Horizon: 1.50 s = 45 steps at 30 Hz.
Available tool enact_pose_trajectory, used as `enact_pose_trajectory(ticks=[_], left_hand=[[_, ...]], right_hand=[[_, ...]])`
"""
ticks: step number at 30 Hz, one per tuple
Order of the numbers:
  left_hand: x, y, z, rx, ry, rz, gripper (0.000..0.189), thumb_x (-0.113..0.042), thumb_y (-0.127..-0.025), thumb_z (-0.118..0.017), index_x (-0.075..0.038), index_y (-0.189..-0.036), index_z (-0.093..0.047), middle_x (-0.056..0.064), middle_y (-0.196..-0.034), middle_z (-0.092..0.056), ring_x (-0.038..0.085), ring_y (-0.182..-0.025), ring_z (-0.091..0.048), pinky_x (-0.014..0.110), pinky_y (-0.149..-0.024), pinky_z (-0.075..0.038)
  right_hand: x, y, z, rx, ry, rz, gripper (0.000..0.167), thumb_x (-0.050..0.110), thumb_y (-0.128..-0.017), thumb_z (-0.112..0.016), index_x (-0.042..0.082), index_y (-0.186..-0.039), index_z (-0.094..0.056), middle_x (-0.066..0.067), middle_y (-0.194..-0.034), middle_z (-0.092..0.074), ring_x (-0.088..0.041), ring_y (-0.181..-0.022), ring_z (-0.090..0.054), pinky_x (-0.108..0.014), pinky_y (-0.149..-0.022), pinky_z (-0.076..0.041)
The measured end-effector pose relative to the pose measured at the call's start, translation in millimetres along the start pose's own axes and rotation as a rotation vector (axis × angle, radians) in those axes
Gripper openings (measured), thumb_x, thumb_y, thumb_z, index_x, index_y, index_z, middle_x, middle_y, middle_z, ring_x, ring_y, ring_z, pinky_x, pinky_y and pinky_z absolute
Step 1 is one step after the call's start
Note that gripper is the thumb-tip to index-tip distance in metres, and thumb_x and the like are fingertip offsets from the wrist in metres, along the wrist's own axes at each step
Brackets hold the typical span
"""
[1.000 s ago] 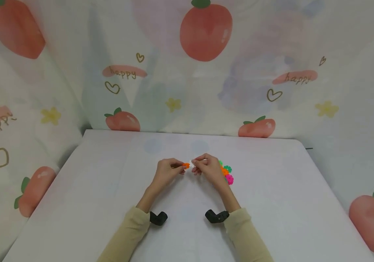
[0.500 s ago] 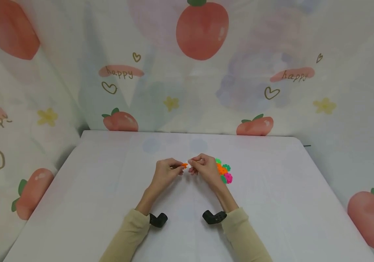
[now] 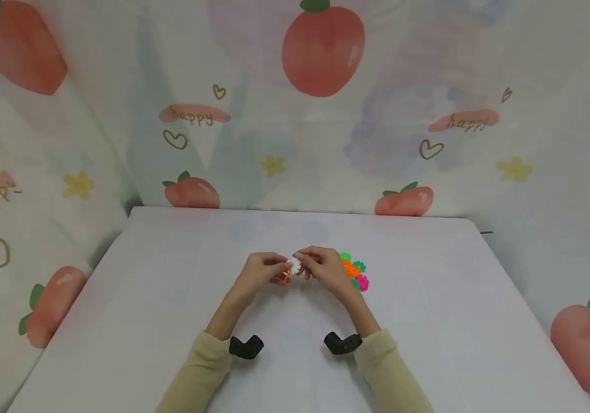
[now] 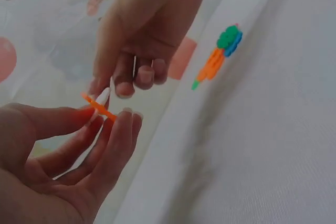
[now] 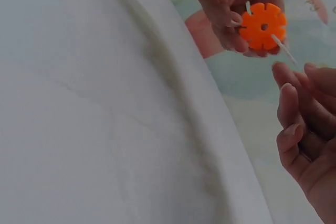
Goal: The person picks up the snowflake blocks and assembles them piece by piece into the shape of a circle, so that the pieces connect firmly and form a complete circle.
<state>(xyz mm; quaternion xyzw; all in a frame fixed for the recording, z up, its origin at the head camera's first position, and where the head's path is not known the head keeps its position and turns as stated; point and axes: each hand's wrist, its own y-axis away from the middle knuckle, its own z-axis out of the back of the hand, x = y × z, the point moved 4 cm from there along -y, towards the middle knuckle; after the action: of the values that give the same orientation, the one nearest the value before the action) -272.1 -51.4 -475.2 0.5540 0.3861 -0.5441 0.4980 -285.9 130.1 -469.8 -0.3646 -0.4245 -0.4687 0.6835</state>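
My left hand (image 3: 262, 274) pinches an orange notched snowflake disc (image 5: 257, 31) between thumb and fingers, raised over the table. A white snowflake disc (image 3: 294, 265) stands crosswise at the orange one's edge, seen edge-on in both wrist views. My right hand (image 3: 327, 271) has its thumb and forefinger at the white disc's outer edge, pinching it; the other fingers are loosely curled. In the right wrist view a second pale sliver (image 5: 248, 7) shows at the orange disc's far rim. The two hands face each other closely.
Just right of my right hand lies a cluster of snowflake discs (image 3: 352, 268) in orange, green and pink, with blue showing in the left wrist view. The white-covered table (image 3: 429, 321) ends at a patterned fabric backdrop (image 3: 326, 143).
The white disc, mostly hidden by my right fingers before, now shows its face towards the head camera. My left hand has turned the orange disc so that it appears steeper and lower.
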Motion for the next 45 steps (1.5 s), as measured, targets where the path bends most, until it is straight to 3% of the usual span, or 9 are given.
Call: enact_pose_trajectory(ticks=[5,12,19,26,31,34,40,45], left_hand=[[3.1,2.4,11.5,0.003,0.064,0.032,0.025,-0.013,-0.096,-0.072,0.008,-0.109,-0.069,0.015,-0.094,-0.074,0.021,-0.077,-0.077,0.035,-0.077,-0.064],[-2.0,5.4,19.4,0.027,0.127,0.040,0.025,-0.011,-0.098,-0.069,0.009,-0.112,-0.066,0.015,-0.096,-0.073,0.025,-0.082,-0.076,0.037,-0.080,-0.064],[-5.9,7.3,21.4,0.043,0.141,0.044,0.026,-0.013,-0.099,-0.068,0.009,-0.114,-0.068,0.020,-0.105,-0.071,0.026,-0.088,-0.075,0.037,-0.082,-0.063],[-6.4,7.0,23.3,0.050,0.123,0.046,0.028,-0.015,-0.100,-0.068,0.009,-0.114,-0.068,0.026,-0.110,-0.070,0.028,-0.091,-0.075,0.036,-0.084,-0.063],[-7.0,8.2,23.4,0.051,0.123,0.049,0.029,-0.016,-0.100,-0.068,0.009,-0.114,-0.069,0.027,-0.111,-0.070,0.025,-0.090,-0.075,0.035,-0.083,-0.063],[-7.8,7.5,21.6,0.060,0.127,0.045,0.029,-0.016,-0.099,-0.069,0.009,-0.115,-0.069,0.029,-0.112,-0.069,0.028,-0.092,-0.075,0.036,-0.083,-0.063],[-8.1,6.9,19.1,0.069,0.119,0.042,0.028,-0.015,-0.099,-0.069,0.008,-0.113,-0.069,0.031,-0.113,-0.068,0.027,-0.090,-0.075,0.036,-0.084,-0.063],[-6.5,8.2,18.7,0.063,0.089,0.040,0.029,-0.018,-0.100,-0.069,0.008,-0.113,-0.070,0.028,-0.111,-0.070,0.020,-0.086,-0.074,0.035,-0.085,-0.063]], right_hand=[[-3,1.3,17,-0.020,0.112,0.021,0.024,0.020,-0.100,-0.069,0.001,-0.113,-0.075,-0.013,-0.085,-0.076,-0.031,-0.074,-0.069,-0.029,-0.065,-0.054],[-21,4.4,54,-0.038,0.351,-0.075,0.021,0.023,-0.099,-0.070,0.009,-0.113,-0.076,-0.005,-0.102,-0.076,-0.022,-0.091,-0.067,-0.030,-0.078,-0.055],[-34,12.0,82,-0.076,0.460,-0.132,0.019,0.017,-0.098,-0.068,0.006,-0.112,-0.076,-0.011,-0.106,-0.073,-0.026,-0.095,-0.059,-0.031,-0.076,-0.049],[-49,12.7,86,-0.067,0.466,-0.204,0.029,0.021,-0.096,-0.073,0.000,-0.116,-0.071,-0.016,-0.109,-0.070,-0.030,-0.096,-0.059,-0.035,-0.080,-0.054],[-55,10.3,82,-0.081,0.525,-0.203,0.036,0.022,-0.094,-0.076,-0.005,-0.115,-0.068,-0.021,-0.111,-0.065,-0.032,-0.097,-0.059,-0.046,-0.090,-0.054],[-55,9.4,82,-0.101,0.553,-0.203,0.035,0.022,-0.093,-0.076,-0.005,-0.112,-0.068,-0.021,-0.110,-0.064,-0.032,-0.096,-0.059,-0.047,-0.089,-0.054],[-54,9.8,84,-0.153,0.498,-0.206,0.026,0.019,-0.093,-0.076,-0.002,-0.105,-0.066,-0.016,-0.100,-0.066,-0.027,-0.087,-0.058,-0.034,-0.075,-0.052],[-46,8.8,79,-0.189,0.429,-0.128,0.020,0.019,-0.093,-0.078,0.002,-0.098,-0.068,-0.011,-0.089,-0.069,-0.024,-0.083,-0.059,-0.027,-0.071,-0.050]])
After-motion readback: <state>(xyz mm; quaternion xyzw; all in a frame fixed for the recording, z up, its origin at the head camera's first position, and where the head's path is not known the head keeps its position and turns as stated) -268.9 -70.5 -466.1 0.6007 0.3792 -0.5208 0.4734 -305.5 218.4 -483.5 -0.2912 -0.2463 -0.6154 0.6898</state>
